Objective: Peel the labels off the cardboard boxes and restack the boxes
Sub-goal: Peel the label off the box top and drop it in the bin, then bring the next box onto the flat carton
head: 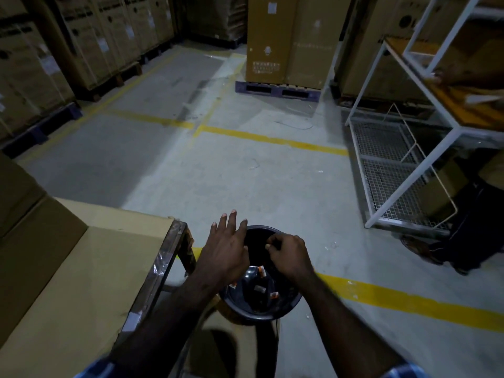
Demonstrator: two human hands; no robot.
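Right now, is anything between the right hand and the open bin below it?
Nothing visible. The right hand hovers directly over the black bin, fingers curled; the left hand is spread over the bin's left edge, beside that path.

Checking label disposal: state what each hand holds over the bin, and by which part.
The left hand holds nothing, fingers spread above the black bin. The right hand has curled fingers; whether they pinch anything cannot be told.
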